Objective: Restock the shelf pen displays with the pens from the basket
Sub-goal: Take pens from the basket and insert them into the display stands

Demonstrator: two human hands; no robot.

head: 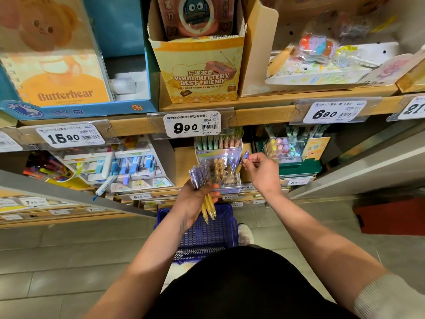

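Wooden shelves (264,101) carry clear price-tag strips (192,125) along their front edges. Boxed merchandise (197,72) fills the upper tier. Grey floor tiles (57,261) lie below; a red mat (391,218) sits at right.

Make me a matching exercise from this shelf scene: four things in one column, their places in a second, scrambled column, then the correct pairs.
Things:
1. bundle of pens
2. single purple pen
3. blue basket
4. clear pen display

Places:
A. on the floor below the hands
B. on the lower shelf under the 9.90 price tag
C. gripped in the left hand
D. pinched in the right hand beside the display

Pairs: 1-C, 2-D, 3-A, 4-B
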